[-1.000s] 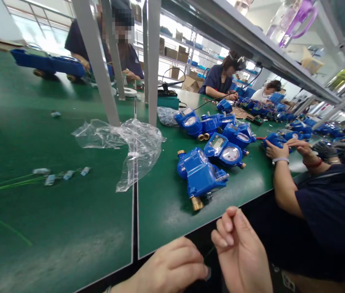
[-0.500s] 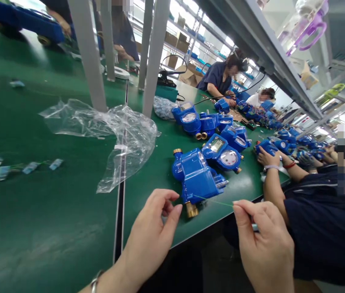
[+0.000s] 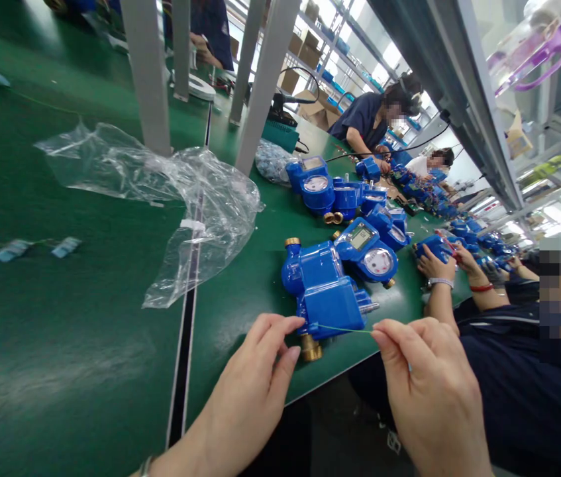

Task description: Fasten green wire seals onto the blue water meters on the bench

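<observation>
A blue water meter (image 3: 332,305) lies at the table's near edge, its brass threaded end (image 3: 311,348) towards me. Thin green wire (image 3: 342,329) runs from a small lug on its casing to my right hand (image 3: 434,391), where thumb and forefinger pinch it. A bit of pale blue shows between those fingers, mostly hidden. My left hand (image 3: 255,384) has its thumb and fingers apart, with the forefinger tip at the meter beside the lug. Whether that tip touches the wire I cannot tell. Just behind lies another blue meter (image 3: 378,262) with a dial and a small display.
Clear plastic film (image 3: 210,192) is spread over the dark table seam. Several light-blue tags (image 3: 65,247) on green wire lie at the left. Grey posts (image 3: 146,79) rise from the green table (image 3: 126,371). A co-worker's hands (image 3: 436,264) handle a blue meter at the right.
My left forefinger has moved right, up to the meter's lug. My right hand has shifted slightly left, still pinching the wire, which now runs more level. The view has turned a little.
</observation>
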Demonstrator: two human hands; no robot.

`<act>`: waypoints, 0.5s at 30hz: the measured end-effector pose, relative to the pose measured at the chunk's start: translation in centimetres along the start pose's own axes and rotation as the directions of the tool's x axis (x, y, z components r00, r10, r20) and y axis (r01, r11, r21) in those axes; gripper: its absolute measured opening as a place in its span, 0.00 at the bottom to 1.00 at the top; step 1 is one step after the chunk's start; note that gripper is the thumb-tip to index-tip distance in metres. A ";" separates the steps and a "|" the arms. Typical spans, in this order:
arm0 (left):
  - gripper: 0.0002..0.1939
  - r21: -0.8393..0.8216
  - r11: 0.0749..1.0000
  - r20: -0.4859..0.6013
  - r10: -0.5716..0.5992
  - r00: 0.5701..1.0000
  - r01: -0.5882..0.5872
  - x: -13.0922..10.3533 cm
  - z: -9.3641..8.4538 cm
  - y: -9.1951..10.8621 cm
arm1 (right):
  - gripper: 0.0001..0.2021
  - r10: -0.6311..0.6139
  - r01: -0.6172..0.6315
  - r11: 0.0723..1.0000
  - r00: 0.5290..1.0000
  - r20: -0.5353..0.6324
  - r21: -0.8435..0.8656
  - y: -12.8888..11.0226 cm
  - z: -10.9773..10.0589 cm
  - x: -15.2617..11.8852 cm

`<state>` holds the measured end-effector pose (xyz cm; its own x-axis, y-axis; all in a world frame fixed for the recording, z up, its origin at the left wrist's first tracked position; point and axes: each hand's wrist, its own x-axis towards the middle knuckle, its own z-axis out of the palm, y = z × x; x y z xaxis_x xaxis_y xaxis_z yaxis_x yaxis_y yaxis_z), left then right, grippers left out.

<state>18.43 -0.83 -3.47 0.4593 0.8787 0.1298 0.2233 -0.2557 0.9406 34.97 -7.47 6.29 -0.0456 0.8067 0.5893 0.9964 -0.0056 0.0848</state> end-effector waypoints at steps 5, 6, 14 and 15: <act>0.15 0.011 1.000 0.021 -0.001 1.000 0.001 -0.2 0.2 -0.2 | 0.08 0.009 -0.010 1.000 1.000 0.028 0.021 0.2 -0.3 0.1; 0.15 0.014 1.000 0.022 -0.003 1.000 0.003 -0.2 0.2 -0.2 | 0.09 0.007 -0.008 1.000 1.000 0.028 0.023 0.3 -0.3 0.1; 0.15 0.011 1.000 0.008 0.001 1.000 -0.001 0.1 0.2 0.0 | 0.09 0.006 -0.009 0.999 0.998 0.066 0.049 0.3 -0.4 0.5; 0.15 0.010 1.000 0.007 0.001 1.000 -0.001 0.1 0.2 0.0 | 0.09 0.002 -0.005 0.999 0.997 0.072 0.048 0.3 -0.4 0.6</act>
<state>18.67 -0.83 -3.52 0.4655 0.8757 0.1285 0.2317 -0.2607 0.9372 35.18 -7.20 7.02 -0.0386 0.8468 0.5304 0.9989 0.0184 0.0434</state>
